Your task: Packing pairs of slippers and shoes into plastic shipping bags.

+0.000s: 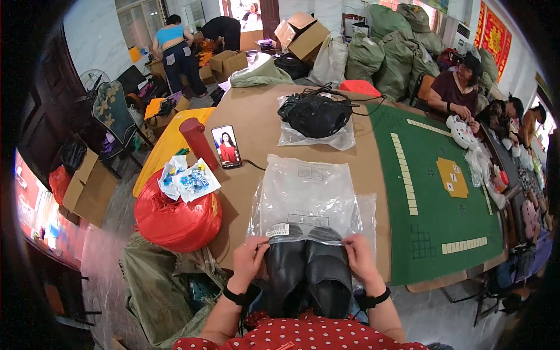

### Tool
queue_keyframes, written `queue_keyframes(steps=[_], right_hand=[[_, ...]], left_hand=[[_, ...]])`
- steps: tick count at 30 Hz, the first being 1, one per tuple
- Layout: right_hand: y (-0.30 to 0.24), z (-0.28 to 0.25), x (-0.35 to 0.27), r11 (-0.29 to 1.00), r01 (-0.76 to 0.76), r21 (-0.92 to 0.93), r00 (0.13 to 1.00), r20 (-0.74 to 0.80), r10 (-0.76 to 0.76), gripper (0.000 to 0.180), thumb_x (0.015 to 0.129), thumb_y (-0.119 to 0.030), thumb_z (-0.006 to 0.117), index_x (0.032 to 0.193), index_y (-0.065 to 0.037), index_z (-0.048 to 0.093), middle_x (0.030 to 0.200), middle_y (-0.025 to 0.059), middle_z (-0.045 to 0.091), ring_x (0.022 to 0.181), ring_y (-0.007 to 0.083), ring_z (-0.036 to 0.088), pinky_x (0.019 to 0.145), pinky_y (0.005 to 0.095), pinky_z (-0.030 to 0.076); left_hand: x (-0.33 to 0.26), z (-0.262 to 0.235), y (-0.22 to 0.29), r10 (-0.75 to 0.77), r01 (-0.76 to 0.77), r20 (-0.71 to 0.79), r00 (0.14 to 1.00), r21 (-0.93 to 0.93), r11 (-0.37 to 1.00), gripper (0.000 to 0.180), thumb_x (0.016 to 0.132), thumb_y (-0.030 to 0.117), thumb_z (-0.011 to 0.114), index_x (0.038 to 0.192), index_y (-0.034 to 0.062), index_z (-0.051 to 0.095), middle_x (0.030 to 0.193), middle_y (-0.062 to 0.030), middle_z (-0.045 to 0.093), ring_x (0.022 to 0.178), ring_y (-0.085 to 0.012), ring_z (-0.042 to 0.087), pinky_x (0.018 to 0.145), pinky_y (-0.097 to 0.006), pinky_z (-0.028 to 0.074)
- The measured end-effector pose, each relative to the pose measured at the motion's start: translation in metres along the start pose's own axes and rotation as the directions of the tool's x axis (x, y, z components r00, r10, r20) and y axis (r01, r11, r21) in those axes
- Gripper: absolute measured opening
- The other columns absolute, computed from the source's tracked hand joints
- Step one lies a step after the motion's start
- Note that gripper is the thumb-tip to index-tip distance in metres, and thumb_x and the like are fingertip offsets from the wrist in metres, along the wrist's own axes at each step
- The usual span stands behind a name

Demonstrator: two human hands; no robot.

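Clear bag (306, 195) mid-table; lit phone (226, 146) beyond, left.

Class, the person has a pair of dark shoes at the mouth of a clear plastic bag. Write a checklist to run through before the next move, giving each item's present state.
1. Left hand grips the clear plastic bag at its mouth: ok.
2. Right hand grips the other side of the mouth: ok.
3. Pair of dark shoes side by side, toes in the mouth: ok.
4. Shoes fully inside the bag: not ok, heels stick out.
5. Bag lies flat on the brown table: ok.
6. Bag free of tears: cannot tell.
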State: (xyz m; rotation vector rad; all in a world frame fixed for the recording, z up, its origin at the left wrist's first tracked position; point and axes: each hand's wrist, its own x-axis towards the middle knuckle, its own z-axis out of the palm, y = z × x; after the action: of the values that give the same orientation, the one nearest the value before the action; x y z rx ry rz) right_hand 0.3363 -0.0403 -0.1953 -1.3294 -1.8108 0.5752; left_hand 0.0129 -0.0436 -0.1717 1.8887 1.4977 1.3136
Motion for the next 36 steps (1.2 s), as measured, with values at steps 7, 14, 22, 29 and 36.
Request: queue_keyframes(steps=[7, 14, 22, 29, 36], right_hand=[[-0.007, -0.001, -0.006, 0.995, 0.056, -0.085, 0.998, -0.026, -0.059, 0.009, 0.084, 0.001, 0.058, 0.092, -0.003, 0.058, 0.093, 0.0155, 0.057, 0.092, 0.0359, 0.055, 0.083, 0.0421, 0.045], [-0.013, -0.003, -0.009, 0.999, -0.015, 0.029, 1.0, 0.003, 0.015, 0.008, 0.085, 0.002, 0.057, 0.092, -0.003, 0.057, 0.091, 0.0155, 0.056, 0.092, 0.0353, 0.054, 0.082, 0.0402, 0.044], [-0.028, -0.007, -0.011, 0.946, -0.263, 0.189, 0.965, 0.056, 0.256, 0.007, 0.091, -0.004, 0.058, 0.097, -0.003, 0.056, 0.094, 0.0111, 0.054, 0.092, 0.0274, 0.054, 0.084, 0.0359, 0.045], [-0.017, -0.011, -0.023, 0.763, -0.504, 0.405, 0.863, 0.193, 0.467, 0.021, 0.089, -0.008, 0.066, 0.107, -0.006, 0.055, 0.117, 0.0087, 0.054, 0.105, 0.0176, 0.054, 0.093, 0.0313, 0.044], [0.012, -0.029, -0.039, 0.843, -0.261, 0.47, 0.965, 0.158, 0.211, 0.037, 0.083, -0.005, 0.072, 0.115, -0.007, 0.053, 0.133, 0.0055, 0.046, 0.112, 0.0143, 0.051, 0.096, 0.0315, 0.042]], left_hand=[[-0.025, 0.005, -0.019, 0.149, -0.136, -0.046, 0.988, 0.205, 0.969, 0.017, 0.089, 0.008, 0.066, 0.105, 0.0048, 0.061, 0.09, -0.0161, 0.067, 0.083, -0.0356, 0.066, 0.072, -0.04, 0.053], [-0.031, -0.007, -0.023, 0.119, -0.124, 0.036, 0.992, 0.192, 0.973, 0.017, 0.09, 0.006, 0.065, 0.107, 0.0034, 0.061, 0.093, -0.0176, 0.067, 0.082, -0.0368, 0.067, 0.071, -0.04, 0.054], [-0.023, -0.02, -0.004, -0.143, 0.144, 0.167, 0.975, 0.009, 0.99, 0.017, 0.091, 0.007, 0.064, 0.106, 0.0013, 0.06, 0.09, -0.0173, 0.066, 0.081, -0.0273, 0.068, 0.073, -0.036, 0.055], [-0.013, -0.02, 0.005, -0.298, 0.4, 0.333, 0.895, -0.301, 0.866, 0.037, 0.085, 0.004, 0.07, 0.116, 0.007, 0.05, 0.107, -0.0042, 0.058, 0.095, -0.013, 0.059, 0.086, -0.03, 0.05], [-0.026, -0.009, -0.009, -0.305, 0.566, 0.495, 0.814, -0.555, 0.609, 0.059, 0.079, 0.0, 0.074, 0.125, 0.0103, 0.038, 0.121, -0.0037, 0.045, 0.11, -0.0143, 0.053, 0.093, -0.029, 0.046]])
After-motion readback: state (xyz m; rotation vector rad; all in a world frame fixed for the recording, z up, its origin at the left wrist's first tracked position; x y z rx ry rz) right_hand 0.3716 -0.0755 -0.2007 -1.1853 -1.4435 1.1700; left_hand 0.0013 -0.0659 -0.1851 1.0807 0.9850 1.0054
